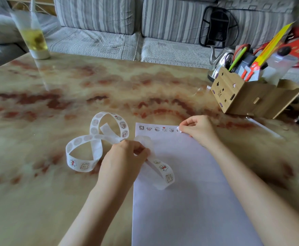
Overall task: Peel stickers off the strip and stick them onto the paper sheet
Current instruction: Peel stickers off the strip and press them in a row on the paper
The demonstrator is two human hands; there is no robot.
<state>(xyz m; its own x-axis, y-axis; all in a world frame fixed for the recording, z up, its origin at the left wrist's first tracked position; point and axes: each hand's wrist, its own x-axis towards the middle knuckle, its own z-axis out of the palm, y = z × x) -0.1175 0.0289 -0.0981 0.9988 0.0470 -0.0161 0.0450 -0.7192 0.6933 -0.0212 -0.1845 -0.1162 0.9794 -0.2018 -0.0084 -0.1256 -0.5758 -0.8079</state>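
A curling white sticker strip (95, 144) printed with cartoon animals loops at nine o'clock of the flat white paper sheet (180, 201), pinched by the left hand (125, 157). The right hand (196, 130) pinches a small round sticker (178, 130) at the sheet's one o'clock corner. Both lie on a glossy marbled table (74, 82).

Table (109, 82) open mid-field between bottle (37, 41) far left and organizer (242, 96) right rear; strip (95, 137) loops stand along sheet (189, 210) left edge, one loop overlapping it.

Home living room: striped sofa (99, 23), marble table (74, 86)
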